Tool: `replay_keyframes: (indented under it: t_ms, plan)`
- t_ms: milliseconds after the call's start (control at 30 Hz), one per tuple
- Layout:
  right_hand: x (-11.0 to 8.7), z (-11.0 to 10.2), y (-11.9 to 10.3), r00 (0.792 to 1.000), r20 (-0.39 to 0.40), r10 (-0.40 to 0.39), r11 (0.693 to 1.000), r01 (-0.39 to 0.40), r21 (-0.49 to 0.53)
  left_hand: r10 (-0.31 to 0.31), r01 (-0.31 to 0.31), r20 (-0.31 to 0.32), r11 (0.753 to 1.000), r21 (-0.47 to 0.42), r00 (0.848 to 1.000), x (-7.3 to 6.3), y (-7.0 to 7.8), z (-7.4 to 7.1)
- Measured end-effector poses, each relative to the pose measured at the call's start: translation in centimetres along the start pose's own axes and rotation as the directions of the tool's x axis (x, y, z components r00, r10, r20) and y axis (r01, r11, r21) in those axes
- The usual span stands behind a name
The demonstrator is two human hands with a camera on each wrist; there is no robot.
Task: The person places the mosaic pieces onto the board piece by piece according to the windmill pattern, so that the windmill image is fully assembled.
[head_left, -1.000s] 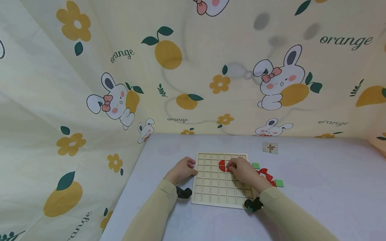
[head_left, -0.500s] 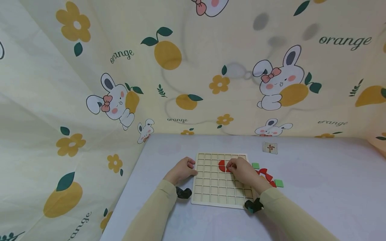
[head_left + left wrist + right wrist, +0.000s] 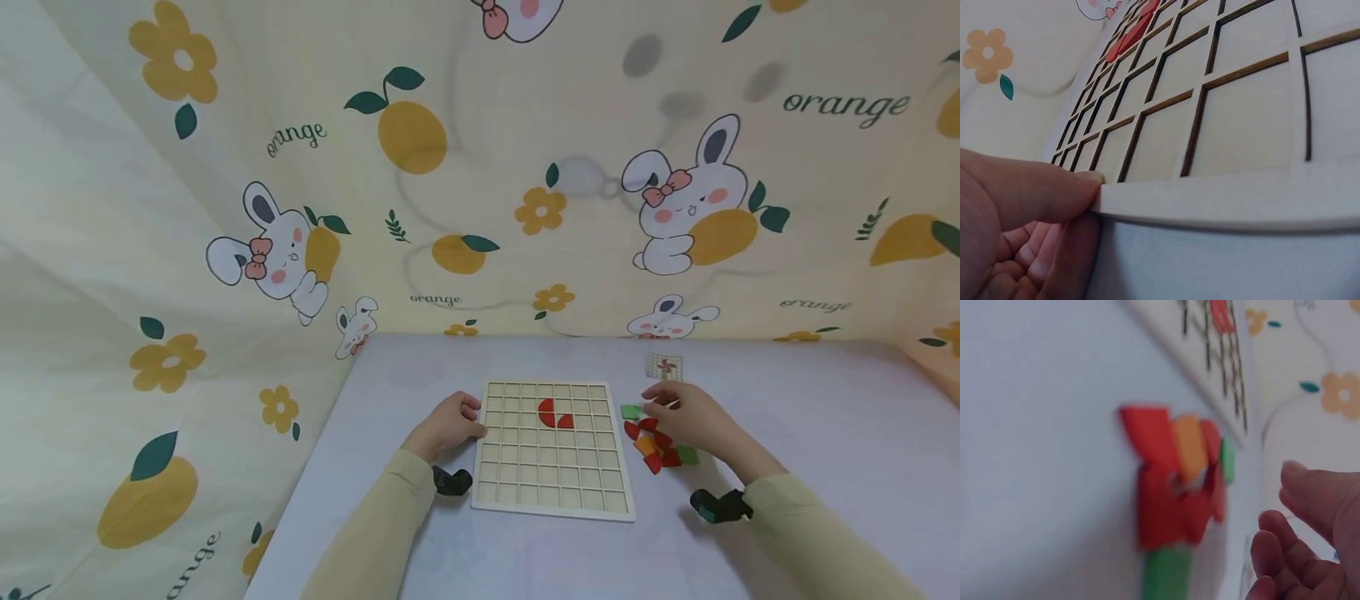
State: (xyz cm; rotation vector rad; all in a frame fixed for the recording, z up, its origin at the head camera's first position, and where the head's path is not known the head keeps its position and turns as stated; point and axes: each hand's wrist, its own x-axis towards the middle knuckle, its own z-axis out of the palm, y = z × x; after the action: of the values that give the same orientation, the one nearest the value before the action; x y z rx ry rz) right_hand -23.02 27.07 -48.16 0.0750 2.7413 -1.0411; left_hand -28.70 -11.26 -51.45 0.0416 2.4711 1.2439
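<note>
A pale wooden grid board [image 3: 552,475] lies on the table. Three red quarter-round pieces sit in its cells: two form a half disc [image 3: 547,412], and a third piece [image 3: 566,422] is beside it, lower right. My left hand [image 3: 447,427] pinches the board's left edge; in the left wrist view its thumb [image 3: 1054,194] lies on the white rim [image 3: 1229,203]. My right hand [image 3: 693,417] hovers over the far side of a small pile of loose pieces, thumb and fingers apart, holding nothing. The pile has red pieces [image 3: 1159,506], an orange piece [image 3: 1189,449] and green squares [image 3: 1167,575].
Behind the pile lies a small card [image 3: 658,365] printed with a grid and a red pinwheel figure. A patterned cloth [image 3: 480,208] with rabbits and oranges hangs behind the table [image 3: 555,558] and along its left.
My right hand has left the red pieces on the board and moved right to the loose pile, uncovering a third red piece in the grid. My left hand stays at the board's edge.
</note>
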Motion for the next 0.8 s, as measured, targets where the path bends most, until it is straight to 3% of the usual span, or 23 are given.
replay_keyframes:
  t_ms: [367,800]
  plan:
    - [-1.4,0.3,3.5,0.994,0.074,0.075,0.997,-0.075,0.0,-0.011,0.011,-0.006,1.0,-0.007,1.0,-0.3,-0.1,0.0]
    - [-1.8,1.4,3.7,0.995,0.037,0.095,0.994,-0.097,0.047,0.0,0.0,-0.013,1.0,0.014,1.0,-0.2,0.2,0.1]
